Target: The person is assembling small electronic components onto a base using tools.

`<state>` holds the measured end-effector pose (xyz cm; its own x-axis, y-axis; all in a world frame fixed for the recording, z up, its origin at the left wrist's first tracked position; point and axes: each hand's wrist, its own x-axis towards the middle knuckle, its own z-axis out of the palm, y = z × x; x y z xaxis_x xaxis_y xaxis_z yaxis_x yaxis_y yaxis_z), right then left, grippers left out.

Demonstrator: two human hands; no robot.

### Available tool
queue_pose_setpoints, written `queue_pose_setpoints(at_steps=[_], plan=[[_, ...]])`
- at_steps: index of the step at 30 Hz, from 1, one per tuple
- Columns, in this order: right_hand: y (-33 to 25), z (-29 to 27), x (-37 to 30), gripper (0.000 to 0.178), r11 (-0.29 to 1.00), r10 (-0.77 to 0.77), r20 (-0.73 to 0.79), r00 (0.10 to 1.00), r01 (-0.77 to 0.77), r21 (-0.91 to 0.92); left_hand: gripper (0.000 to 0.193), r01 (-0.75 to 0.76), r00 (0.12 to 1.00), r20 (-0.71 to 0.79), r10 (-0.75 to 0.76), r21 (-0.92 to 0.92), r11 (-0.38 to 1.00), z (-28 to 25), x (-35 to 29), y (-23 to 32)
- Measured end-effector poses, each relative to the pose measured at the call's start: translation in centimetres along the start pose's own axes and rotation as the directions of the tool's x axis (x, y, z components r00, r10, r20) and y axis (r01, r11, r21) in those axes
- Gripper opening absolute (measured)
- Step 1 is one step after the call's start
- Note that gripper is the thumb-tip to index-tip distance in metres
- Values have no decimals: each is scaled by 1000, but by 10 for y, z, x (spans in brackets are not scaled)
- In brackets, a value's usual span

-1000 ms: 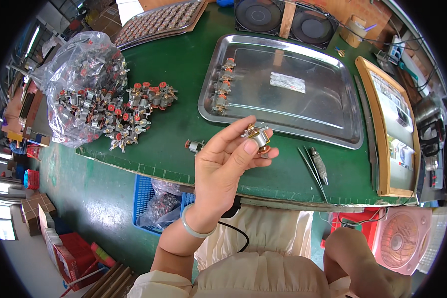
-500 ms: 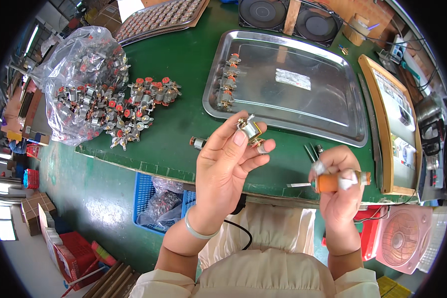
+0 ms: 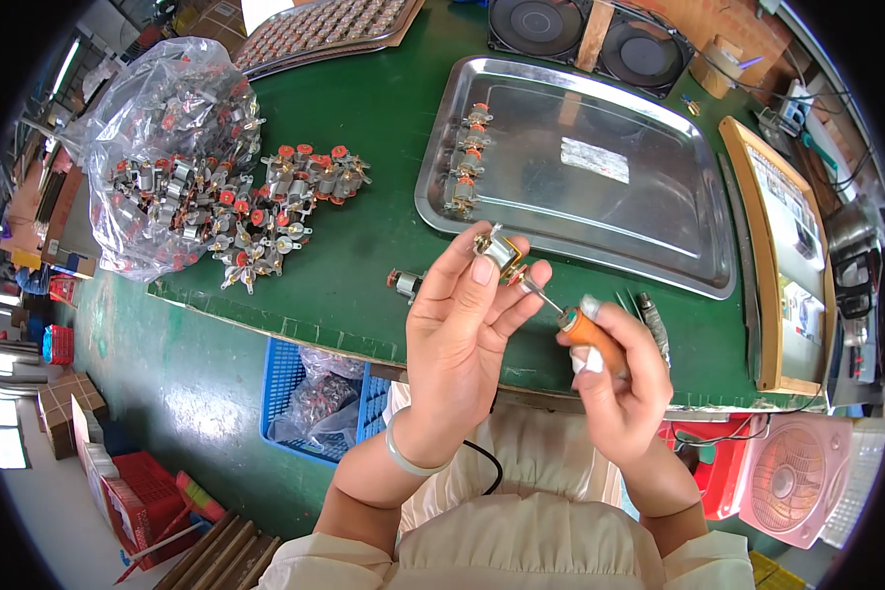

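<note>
The left hand [image 3: 452, 336] holds one small metal part [image 3: 500, 252] in a pinch. The right hand [image 3: 623, 385], near but apart from the left, is closed around an orange-handled tool [image 3: 598, 340], whose thin shaft [image 3: 545, 298] reaches the part. Beyond both hands lies a shiny metal tray [image 3: 649, 216].

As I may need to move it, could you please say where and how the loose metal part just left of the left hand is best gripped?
I'd probably pinch the loose metal part across its silvery body, from above and the left: it seems to lie on its side, reddish end leftward, with the left hand close on its right.
</note>
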<state>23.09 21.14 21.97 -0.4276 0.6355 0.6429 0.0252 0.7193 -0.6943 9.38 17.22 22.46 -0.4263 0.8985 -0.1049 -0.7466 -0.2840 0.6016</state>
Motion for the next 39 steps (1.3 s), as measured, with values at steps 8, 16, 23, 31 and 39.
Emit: queue_pose_setpoints(at_steps=[8, 16, 23, 31, 39], plan=[[1, 6, -9, 30, 757, 445, 84, 891, -425, 496, 36, -140, 990, 45, 135, 122, 983, 3, 2, -5], [1, -15, 6, 48, 130, 548, 599, 584, -767, 628, 34, -276, 957, 124, 262, 116, 954, -3, -1, -8], [1, -7, 2, 17, 998, -28, -83, 996, 23, -60, 35, -334, 942, 107, 319, 164, 928, 6, -5, -7], [-5, -6, 2, 20, 420, 652, 278, 705, -641, 643, 35, -319, 946, 103, 306, 145, 937, 1, -5, -9], [-10, -2, 9, 40, 458, 701, 321, 637, -746, 483, 35, -322, 944, 127, 304, 159, 933, 0, -6, -7]])
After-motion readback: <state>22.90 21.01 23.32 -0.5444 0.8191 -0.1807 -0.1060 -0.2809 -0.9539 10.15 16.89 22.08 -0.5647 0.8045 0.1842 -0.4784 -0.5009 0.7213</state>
